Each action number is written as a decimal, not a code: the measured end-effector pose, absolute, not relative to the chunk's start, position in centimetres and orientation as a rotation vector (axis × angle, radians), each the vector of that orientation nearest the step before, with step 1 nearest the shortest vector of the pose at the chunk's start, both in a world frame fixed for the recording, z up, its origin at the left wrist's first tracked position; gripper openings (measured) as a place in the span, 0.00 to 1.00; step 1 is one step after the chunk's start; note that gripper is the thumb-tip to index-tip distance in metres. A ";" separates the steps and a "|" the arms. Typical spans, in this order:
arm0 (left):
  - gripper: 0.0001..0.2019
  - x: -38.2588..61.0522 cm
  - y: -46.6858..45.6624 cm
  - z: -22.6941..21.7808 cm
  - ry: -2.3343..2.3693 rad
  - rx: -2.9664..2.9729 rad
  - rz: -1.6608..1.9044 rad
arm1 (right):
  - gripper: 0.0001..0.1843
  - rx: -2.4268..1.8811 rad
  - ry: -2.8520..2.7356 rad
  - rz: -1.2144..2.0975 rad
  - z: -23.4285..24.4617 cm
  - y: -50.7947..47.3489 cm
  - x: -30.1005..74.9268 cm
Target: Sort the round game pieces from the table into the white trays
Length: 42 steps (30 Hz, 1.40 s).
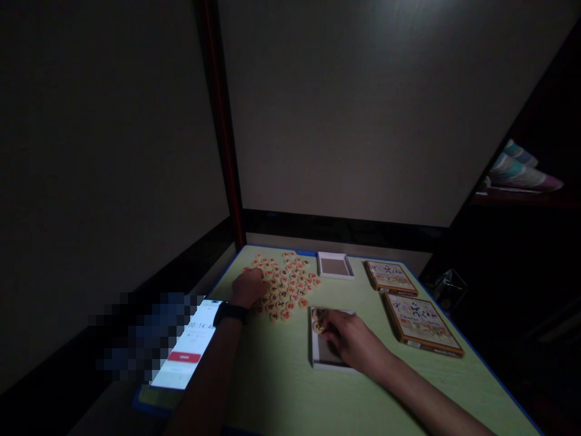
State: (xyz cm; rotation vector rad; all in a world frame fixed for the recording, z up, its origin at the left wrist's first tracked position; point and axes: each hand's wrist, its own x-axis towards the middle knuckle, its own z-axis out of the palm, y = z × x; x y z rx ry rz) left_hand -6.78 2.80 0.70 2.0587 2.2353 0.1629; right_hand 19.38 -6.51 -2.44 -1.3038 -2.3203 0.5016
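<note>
Lit phone (186,345) at left edge of the table (281,387). Left hand (247,287) palm-down on xiangqi piece pile (290,281), fingers curled, grip unclear. Right hand (351,342) over white box tray (318,358) (long axis points away from the person), fingertips at loose pieces (318,321) in its far-left corner; can't tell if grasping. Box lids (422,324) far right.

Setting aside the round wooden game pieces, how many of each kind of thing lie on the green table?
White shallow cardboard trays: 2
Orange-edged printed box lids: 2
Lit-screen phone: 1
Total: 5
</note>
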 end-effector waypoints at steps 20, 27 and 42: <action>0.11 -3.8 1.9 1.5 1.594 2.218 0.958 | 0.05 -1.233 -2.216 0.413 -1.2 -6.4 20.0; 0.14 0.5 -0.5 -0.6 0.905 1.772 0.824 | 0.20 -1.063 -2.189 0.189 -1.7 -5.8 20.6; 0.17 0.0 -0.3 -0.4 0.912 1.715 0.778 | 0.13 -0.871 -2.358 -0.206 -1.8 -5.9 20.7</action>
